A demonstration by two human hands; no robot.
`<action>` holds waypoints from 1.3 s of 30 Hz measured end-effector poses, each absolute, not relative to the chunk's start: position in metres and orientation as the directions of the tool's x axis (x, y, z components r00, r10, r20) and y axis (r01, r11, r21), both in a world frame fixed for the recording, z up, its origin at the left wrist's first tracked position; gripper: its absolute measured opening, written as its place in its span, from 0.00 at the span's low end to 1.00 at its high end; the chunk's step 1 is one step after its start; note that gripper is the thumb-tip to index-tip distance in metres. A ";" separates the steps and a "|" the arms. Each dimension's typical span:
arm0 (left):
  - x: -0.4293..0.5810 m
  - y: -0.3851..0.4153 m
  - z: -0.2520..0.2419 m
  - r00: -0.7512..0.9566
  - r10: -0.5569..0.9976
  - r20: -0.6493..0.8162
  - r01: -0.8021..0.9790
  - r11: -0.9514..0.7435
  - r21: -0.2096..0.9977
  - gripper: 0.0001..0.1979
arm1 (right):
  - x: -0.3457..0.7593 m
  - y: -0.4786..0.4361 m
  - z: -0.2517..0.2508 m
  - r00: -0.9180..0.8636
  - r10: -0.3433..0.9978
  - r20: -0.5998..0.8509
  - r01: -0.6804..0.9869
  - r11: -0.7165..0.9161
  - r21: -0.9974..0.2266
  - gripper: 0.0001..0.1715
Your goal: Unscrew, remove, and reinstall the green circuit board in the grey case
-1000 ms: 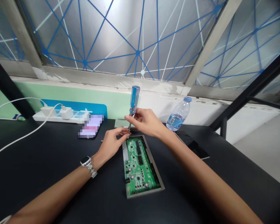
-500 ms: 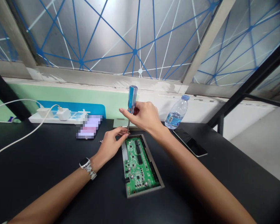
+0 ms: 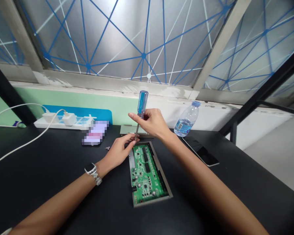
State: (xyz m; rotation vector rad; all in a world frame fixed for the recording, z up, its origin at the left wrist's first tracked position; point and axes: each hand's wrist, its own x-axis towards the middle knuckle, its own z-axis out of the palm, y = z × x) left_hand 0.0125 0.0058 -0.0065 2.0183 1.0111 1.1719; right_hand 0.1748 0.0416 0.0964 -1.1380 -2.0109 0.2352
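Observation:
My right hand [image 3: 155,122] is closed around the lower handle of a screwdriver [image 3: 142,102] with a clear and blue grip. The tool stands nearly upright, leaning a little right at the top. At its lower end, the thumb and fingers of my left hand [image 3: 121,147] pinch around the shaft near the tip; the tip itself and any screw there are hidden. Both meet at the far left corner of a green circuit board [image 3: 143,182], which lies in a shallow grey metal case [image 3: 163,181] on the black table.
Small screws [image 3: 107,148] lie left of my left hand. Behind the case is a grey-green metal piece [image 3: 127,130]. A lit phone [image 3: 96,133] and a white power strip [image 3: 41,123] are at back left; a water bottle [image 3: 186,120] and dark phone [image 3: 202,151] at right.
The screwdriver's handle leans slightly more to the right. My left hand has shifted a little right, showing more of the small screws. The whole view has moved slightly.

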 end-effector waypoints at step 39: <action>-0.007 0.013 -0.007 0.443 0.805 0.394 0.494 -0.586 0.642 0.15 | 0.169 0.042 0.093 -0.207 0.749 0.630 0.633 0.593 -0.497 0.36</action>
